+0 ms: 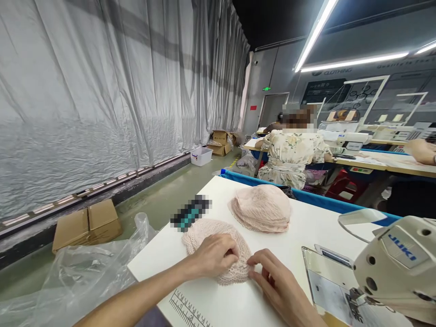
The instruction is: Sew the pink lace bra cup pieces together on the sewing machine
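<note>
A pale pink knitted cap (204,236) lies flat on the white sewing table (306,229) in front of me. My left hand (214,256) rests on top of it with the fingers curled onto the knit. My right hand (275,284) pinches the cap's right edge between thumb and fingertips. A stack of similar pink knitted caps (262,208) sits a little farther back on the table, apart from both hands.
A cream JUKI sewing machine (395,268) stands at the right. A printed ruler (189,311) marks the table's near edge. Clear plastic bags (85,272) and a cardboard box (86,225) lie on the floor at left. A person in a floral dress (293,154) sits ahead.
</note>
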The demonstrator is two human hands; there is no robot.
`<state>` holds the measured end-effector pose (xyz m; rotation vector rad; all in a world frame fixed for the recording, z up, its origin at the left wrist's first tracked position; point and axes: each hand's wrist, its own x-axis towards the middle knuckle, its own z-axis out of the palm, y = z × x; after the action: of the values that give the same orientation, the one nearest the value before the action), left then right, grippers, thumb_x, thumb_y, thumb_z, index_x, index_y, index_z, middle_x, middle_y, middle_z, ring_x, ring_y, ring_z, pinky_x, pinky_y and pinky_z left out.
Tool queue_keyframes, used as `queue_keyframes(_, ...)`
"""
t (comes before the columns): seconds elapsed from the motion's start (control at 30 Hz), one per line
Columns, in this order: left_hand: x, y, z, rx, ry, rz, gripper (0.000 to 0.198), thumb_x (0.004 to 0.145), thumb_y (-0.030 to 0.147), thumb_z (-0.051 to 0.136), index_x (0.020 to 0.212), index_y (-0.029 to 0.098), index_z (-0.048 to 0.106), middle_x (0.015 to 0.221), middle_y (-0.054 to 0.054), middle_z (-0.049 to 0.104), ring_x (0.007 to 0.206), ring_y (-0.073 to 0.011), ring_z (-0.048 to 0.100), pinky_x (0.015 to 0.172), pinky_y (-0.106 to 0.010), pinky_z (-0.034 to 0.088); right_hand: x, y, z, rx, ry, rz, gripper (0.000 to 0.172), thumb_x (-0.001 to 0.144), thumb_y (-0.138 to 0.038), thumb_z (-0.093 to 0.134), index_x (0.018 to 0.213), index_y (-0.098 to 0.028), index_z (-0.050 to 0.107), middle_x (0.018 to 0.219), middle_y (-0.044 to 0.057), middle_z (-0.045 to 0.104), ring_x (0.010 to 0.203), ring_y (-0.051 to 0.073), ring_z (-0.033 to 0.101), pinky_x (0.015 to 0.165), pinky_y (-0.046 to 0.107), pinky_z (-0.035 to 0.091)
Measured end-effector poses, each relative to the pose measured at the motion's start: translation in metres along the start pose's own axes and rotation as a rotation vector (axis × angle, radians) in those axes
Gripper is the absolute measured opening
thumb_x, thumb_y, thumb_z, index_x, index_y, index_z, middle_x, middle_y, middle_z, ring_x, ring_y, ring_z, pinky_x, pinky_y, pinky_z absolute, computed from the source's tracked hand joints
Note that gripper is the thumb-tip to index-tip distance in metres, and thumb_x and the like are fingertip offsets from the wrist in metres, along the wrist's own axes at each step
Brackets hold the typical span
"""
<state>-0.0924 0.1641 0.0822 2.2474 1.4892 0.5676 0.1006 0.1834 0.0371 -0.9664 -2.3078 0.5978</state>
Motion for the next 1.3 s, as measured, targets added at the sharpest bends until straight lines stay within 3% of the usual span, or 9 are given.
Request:
queue_keyframes(0.1, -0.006, 0.003, 0.003, -0.010, -0.001, -0.004, 0.014, 0.074, 0.013, 0.052, 0.079, 0.018, 0.064, 0.085, -0.002, 0.062, 0.080, -0.0170, 0.055, 0.073, -0.025, 0.038, -0.002, -0.001, 0.005, -0.022, 0.002, -0.022, 0.012, 0.090, -0.025, 0.039, 0.089, -0.025, 0.051, 0.089, 0.000, 0.056, 0.059, 0.011, 0.053, 0.058, 0.025, 0.043)
queue_keyframes(0.23, -0.006, 0.003, 0.003, -0.086, -0.020, -0.034, 0.014, 0.066, 0.005, 0.050, 0.063, 0.016, 0.060, 0.069, 0.000, 0.059, 0.073, -0.0168, 0.053, 0.073, -0.027, 0.038, -0.002, 0.002, 0.006, -0.047, 0.056, -0.019, 0.013, 0.092, -0.031, 0.038, 0.089, -0.025, 0.049, 0.082, -0.001, 0.057, 0.055, 0.012, 0.052, 0.052, 0.024, 0.043)
queue_keyframes(0.37, -0.001, -0.003, -0.001, -0.293, 0.028, -0.084, 0.008, 0.068, 0.011, 0.052, 0.064, 0.015, 0.058, 0.066, 0.001, 0.058, 0.066, -0.0137, 0.052, 0.062, -0.022, 0.038, -0.007, 0.003, 0.003, -0.094, 0.124, -0.040, 0.017, 0.094, -0.034, 0.035, 0.087, -0.026, 0.048, 0.075, -0.002, 0.056, 0.049, 0.011, 0.049, 0.048, 0.023, 0.042)
queue_keyframes(0.57, 0.001, -0.012, 0.003, -0.641, 0.081, -0.202, 0.006, 0.069, 0.016, 0.054, 0.066, 0.013, 0.058, 0.061, 0.001, 0.056, 0.058, -0.0111, 0.051, 0.054, -0.020, 0.036, -0.011, 0.000, 0.011, -0.234, 0.178, -0.126, 0.016, 0.095, -0.031, 0.032, 0.107, -0.027, 0.040, 0.079, -0.002, 0.056, 0.046, 0.009, 0.051, 0.047, 0.020, 0.043)
queue_keyframes(0.8, -0.003, -0.015, -0.006, -0.921, 0.174, -0.356, 0.015, 0.069, 0.026, 0.063, 0.070, 0.013, 0.055, 0.053, 0.005, 0.048, 0.049, -0.0078, 0.041, 0.046, -0.019, 0.027, -0.005, 0.004, 0.022, -0.420, 0.171, -0.262, 0.024, 0.093, -0.031, 0.028, 0.097, -0.029, 0.052, 0.078, -0.001, 0.056, 0.048, 0.013, 0.057, 0.037, 0.022, 0.032)
queue_keyframes(0.97, -0.005, -0.017, -0.006, -1.100, 0.199, -0.403, 0.017, 0.063, 0.022, 0.070, 0.067, 0.013, 0.056, 0.051, 0.005, 0.049, 0.049, -0.0072, 0.041, 0.045, -0.018, 0.024, -0.006, 0.002, 0.016, -0.463, 0.189, -0.311, 0.026, 0.094, -0.024, 0.030, 0.090, -0.027, 0.056, 0.074, -0.001, 0.058, 0.046, 0.011, 0.058, 0.038, 0.020, 0.034)
queue_keyframes(1.17, -0.005, -0.017, -0.007, -1.419, 0.254, -0.374, 0.018, 0.056, 0.020, 0.070, 0.064, 0.012, 0.055, 0.054, 0.002, 0.052, 0.049, -0.0078, 0.046, 0.049, -0.019, 0.033, 0.011, -0.002, 0.015, -0.408, 0.418, -0.359, 0.023, 0.094, -0.026, 0.037, 0.099, -0.019, 0.058, 0.058, 0.000, 0.062, 0.044, 0.013, 0.059, 0.044, 0.020, 0.042)
queue_keyframes(1.3, -0.005, -0.006, -0.017, -1.639, 0.377, -0.262, 0.023, 0.055, 0.020, 0.068, 0.058, 0.016, 0.046, 0.053, 0.004, 0.049, 0.050, -0.0077, 0.047, 0.054, -0.019, 0.038, 0.019, -0.017, -0.004, -0.272, 0.556, -0.346, 0.023, 0.095, -0.028, 0.036, 0.102, -0.017, 0.054, 0.064, 0.001, 0.064, 0.050, 0.011, 0.061, 0.049, 0.016, 0.046)
